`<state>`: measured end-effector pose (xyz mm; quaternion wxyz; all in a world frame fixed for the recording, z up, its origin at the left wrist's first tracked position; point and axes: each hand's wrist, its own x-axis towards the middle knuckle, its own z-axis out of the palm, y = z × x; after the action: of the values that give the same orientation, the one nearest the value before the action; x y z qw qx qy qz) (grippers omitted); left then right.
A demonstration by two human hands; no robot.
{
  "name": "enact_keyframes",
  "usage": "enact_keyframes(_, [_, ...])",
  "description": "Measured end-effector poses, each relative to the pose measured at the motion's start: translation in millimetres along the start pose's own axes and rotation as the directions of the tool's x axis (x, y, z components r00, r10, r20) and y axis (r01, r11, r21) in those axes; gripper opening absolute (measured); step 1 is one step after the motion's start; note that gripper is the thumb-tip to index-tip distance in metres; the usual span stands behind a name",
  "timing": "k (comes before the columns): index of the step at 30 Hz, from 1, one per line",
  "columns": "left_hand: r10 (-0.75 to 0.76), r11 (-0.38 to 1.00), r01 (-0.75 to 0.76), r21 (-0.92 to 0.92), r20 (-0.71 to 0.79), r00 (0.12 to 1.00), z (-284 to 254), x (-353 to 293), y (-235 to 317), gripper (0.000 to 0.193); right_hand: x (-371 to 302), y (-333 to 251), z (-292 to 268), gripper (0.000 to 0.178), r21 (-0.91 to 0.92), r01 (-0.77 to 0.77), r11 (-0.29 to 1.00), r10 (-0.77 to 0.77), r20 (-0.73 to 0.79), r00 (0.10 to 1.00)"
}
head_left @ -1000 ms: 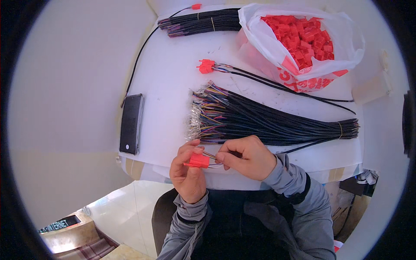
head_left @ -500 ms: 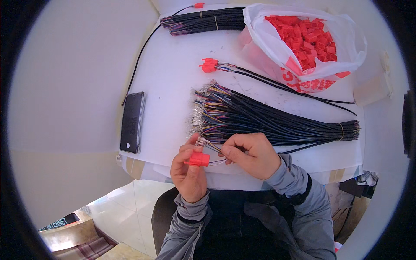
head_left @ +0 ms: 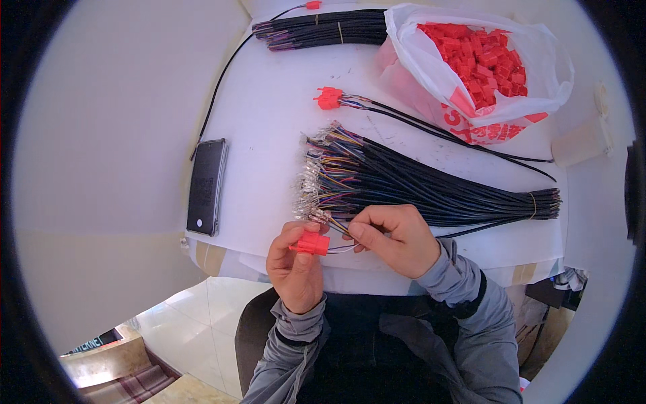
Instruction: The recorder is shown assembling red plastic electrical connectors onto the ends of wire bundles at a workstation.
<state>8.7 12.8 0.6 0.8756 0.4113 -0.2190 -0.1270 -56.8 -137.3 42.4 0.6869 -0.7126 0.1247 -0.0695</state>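
Between the thumb and fingers of my left hand (head_left: 294,269) sits a red plastic connector housing (head_left: 311,244), its wire end turned to the right. A dark and a white wire run from it toward my right hand (head_left: 397,241). My right thumb and forefinger pinch several thin coloured wires (head_left: 336,223) with metal terminals at their tips; these tips lie just above the housing, near my left fingertips. Right behind both hands lies a large fanned bundle of black cables (head_left: 417,176), crimped ends to the left, tied at the right.
A white plastic bag (head_left: 404,74) full of red housings (head_left: 474,64) stands at the back right. Two finished-looking cables with red connectors (head_left: 329,98) lie before it. Another black cable bundle (head_left: 323,32) is at the back; a phone (head_left: 207,187) lies on the left.
The left fingers have shifted slightly around the red housing, and the left forefinger has come down. The loose terminals stay close above the housing. The whole view has shifted a little.
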Motion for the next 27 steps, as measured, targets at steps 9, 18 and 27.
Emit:
enact_keyframes(9, [-0.008,1.0,0.008,-0.009,0.011,1.0,0.9,1.1,-0.3,0.029,0.0,-0.5,0.0,0.016,0.006,-0.009,1.0,0.009,0.0,1.0])
enact_keyframes(18, [-0.025,1.0,0.025,0.002,0.004,1.0,0.1,1.0,-1.0,0.028,-0.1,1.4,0.1,0.016,-0.041,0.027,0.999,-0.028,-0.016,0.999])
enact_keyframes(27, [-0.028,1.0,0.028,-0.003,-0.006,1.0,0.2,1.2,0.3,0.029,0.8,0.4,0.7,0.015,-0.074,0.051,0.996,-0.053,-0.023,0.998])
